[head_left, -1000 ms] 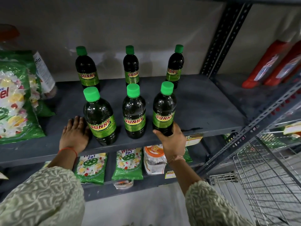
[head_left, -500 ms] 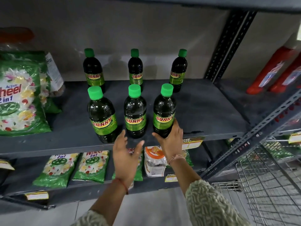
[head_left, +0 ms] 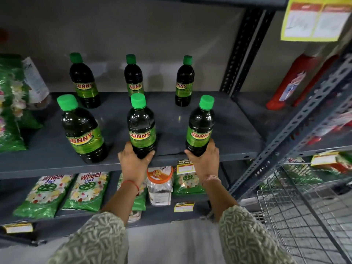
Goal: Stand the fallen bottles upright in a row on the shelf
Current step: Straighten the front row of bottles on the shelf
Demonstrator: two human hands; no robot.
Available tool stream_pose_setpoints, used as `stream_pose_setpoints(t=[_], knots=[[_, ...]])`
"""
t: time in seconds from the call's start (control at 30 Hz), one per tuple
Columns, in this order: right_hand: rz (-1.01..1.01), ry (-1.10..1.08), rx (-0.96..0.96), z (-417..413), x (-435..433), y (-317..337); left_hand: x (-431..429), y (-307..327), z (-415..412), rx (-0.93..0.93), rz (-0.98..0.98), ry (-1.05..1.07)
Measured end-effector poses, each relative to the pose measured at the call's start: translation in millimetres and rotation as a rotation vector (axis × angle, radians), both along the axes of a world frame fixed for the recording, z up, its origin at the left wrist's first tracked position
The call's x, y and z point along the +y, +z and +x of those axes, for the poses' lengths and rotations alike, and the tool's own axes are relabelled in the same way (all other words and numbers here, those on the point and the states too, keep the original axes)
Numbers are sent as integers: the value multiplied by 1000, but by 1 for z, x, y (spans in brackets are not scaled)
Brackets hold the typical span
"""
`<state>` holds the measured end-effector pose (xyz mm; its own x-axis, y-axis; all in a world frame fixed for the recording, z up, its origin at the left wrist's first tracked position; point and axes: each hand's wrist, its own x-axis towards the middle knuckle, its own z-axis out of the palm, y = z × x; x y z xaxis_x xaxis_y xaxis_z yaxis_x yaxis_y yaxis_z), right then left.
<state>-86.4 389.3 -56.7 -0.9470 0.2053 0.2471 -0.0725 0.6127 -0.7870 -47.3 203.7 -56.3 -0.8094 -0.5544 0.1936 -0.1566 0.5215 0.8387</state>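
Several dark SUNNY bottles with green caps stand upright on the grey shelf, in a back row and a front row. My left hand grips the base of the front middle bottle. The base of the front right bottle is held by my right hand, near the shelf's front edge. The front left bottle stands free. Behind them stand the back left bottle, back middle bottle and back right bottle.
Green detergent packs crowd the shelf's left end. Below hang more Wheel packs and a clear jar with an orange lid. A slotted upright bounds the shelf on the right, with red bottles beyond and a wire cart at lower right.
My left hand left the shelf's left side and came to the middle front bottle, gripping its base. The front right bottle now stands further right, still in my right hand.
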Motion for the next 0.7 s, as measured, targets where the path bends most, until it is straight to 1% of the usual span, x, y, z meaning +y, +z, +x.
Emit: stream_pose_setpoints(t=[0.13, 0.23, 0.43, 0.5, 0.57, 0.63, 0.7], knots=[[3, -3, -4, -6, 25, -1, 16, -1, 1, 7, 24, -21], [-20, 10, -13, -7, 27, -2, 14, -5, 0, -3, 58, -25], [-51, 32, -38, -7, 28, -4, 14, -2, 2, -28, 64, -36], [-99, 42, -54, -3, 29, -3, 14, 0, 3, -35, 76, -58], [-202, 10, -55, 12, 26, -3, 14, 0, 9, -21, 107, -86], [-220, 3, 37, 40, 12, -7, 11, 2, 25, 48, 118, -47], [-138, 115, 163, 69, -15, -7, 5, 1, 48, 174, 72, 104]])
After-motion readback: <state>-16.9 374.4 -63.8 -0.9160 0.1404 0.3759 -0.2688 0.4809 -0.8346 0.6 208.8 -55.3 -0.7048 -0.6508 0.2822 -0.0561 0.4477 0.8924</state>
